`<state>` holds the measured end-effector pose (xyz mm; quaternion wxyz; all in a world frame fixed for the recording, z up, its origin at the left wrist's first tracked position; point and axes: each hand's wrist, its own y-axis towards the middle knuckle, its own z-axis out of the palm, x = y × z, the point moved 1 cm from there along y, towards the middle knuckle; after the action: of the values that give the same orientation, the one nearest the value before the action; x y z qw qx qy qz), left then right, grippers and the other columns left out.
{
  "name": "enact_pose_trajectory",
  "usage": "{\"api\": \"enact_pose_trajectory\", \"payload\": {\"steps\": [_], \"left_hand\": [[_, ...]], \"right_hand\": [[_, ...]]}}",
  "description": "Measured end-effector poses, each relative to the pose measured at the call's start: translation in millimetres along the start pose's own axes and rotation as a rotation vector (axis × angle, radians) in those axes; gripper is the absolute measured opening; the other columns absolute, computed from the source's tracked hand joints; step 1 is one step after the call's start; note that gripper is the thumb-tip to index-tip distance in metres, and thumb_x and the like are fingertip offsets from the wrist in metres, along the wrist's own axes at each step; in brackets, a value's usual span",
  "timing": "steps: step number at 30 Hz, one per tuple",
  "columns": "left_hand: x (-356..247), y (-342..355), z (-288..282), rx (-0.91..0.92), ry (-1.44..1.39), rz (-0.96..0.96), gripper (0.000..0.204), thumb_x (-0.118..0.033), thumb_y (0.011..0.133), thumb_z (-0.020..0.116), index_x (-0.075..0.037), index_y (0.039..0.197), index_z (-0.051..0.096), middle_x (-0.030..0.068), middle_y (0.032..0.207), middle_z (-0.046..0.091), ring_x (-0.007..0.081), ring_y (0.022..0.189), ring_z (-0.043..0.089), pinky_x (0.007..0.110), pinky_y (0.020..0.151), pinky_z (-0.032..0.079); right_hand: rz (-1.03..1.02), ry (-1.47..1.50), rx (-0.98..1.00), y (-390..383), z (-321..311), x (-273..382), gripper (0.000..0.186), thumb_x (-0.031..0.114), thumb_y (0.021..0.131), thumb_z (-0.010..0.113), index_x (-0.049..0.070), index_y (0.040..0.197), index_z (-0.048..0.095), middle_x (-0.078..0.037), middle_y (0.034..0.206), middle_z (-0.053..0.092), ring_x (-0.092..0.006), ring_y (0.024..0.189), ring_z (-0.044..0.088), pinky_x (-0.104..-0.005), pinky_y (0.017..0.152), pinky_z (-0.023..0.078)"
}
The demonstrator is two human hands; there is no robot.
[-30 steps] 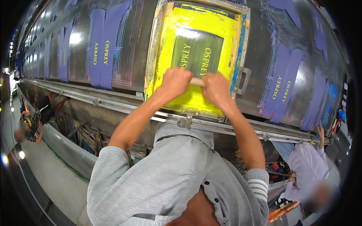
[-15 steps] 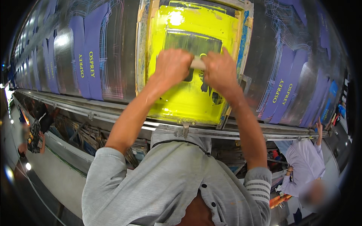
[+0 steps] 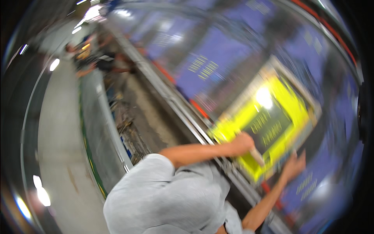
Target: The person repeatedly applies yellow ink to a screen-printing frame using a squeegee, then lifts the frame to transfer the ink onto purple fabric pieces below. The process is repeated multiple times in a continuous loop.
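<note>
Along the table (image 3: 235, 91), purple pieces (image 3: 222, 54) flank the yellow-inked screen (image 3: 269, 124).

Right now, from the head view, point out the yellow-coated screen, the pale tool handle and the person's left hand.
Yellow-coated screen (image 3: 272, 67): head view, on the pale rim's upper corner.
Pale tool handle (image 3: 256, 156): head view, on its exposed length.
Left hand (image 3: 243, 144): head view, middle of the fist.

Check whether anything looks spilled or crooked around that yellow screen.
Nothing clearly stands out. Yellow ink surrounds the dark window; the frame slants in view, but its near edge runs along the metal rail, suggesting camera tilt. Motion blur hides small flaws.
</note>
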<state>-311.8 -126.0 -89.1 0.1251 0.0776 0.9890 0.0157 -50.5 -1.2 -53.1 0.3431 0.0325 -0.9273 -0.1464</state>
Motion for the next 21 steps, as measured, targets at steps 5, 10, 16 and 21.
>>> {"api": "enact_pose_trajectory", "payload": {"steps": [5,10,16,21], "left_hand": [[-66,35,49,-0.002,-0.053,0.189,0.005,-0.020,0.061,0.071,-0.016,0.062,0.070,0.0087,0.066,0.068,0.0298,0.066,0.069,0.044,0.055,0.051],[-75,40,21,0.018,-0.136,0.158,0.007,-0.016,0.060,0.070,-0.009,0.063,0.072,0.0129,0.065,0.068,0.0333,0.067,0.070,0.046,0.055,0.051],[24,51,-14,0.035,-0.155,0.139,0.007,-0.013,0.057,0.072,-0.009,0.063,0.072,0.0123,0.065,0.069,0.0348,0.070,0.070,0.047,0.059,0.051],[108,37,-41,0.105,-0.101,0.195,0.009,-0.012,0.057,0.072,-0.008,0.065,0.073,0.0135,0.068,0.070,0.0355,0.069,0.070,0.048,0.057,0.052]], "right_hand": [[0.664,0.294,0.178,-12,16,-226,0.046,0.037,0.101,0.058,-0.007,0.108,0.068,-0.016,0.092,0.071,-0.0245,0.075,0.062,-0.0383,0.067,0.052],[0.431,0.203,-0.108,6,-42,-118,0.038,0.033,0.087,0.071,-0.002,0.099,0.077,-0.020,0.089,0.076,-0.0251,0.066,0.065,-0.0400,0.065,0.053],[0.527,0.277,-0.089,20,41,-78,0.042,0.034,0.099,0.062,-0.007,0.103,0.072,-0.019,0.092,0.073,-0.0283,0.075,0.062,-0.0423,0.069,0.052],[0.677,0.424,-0.071,-2,105,-28,0.035,0.030,0.098,0.064,-0.005,0.098,0.071,-0.009,0.081,0.064,-0.0184,0.065,0.051,-0.0346,0.057,0.041]]}}
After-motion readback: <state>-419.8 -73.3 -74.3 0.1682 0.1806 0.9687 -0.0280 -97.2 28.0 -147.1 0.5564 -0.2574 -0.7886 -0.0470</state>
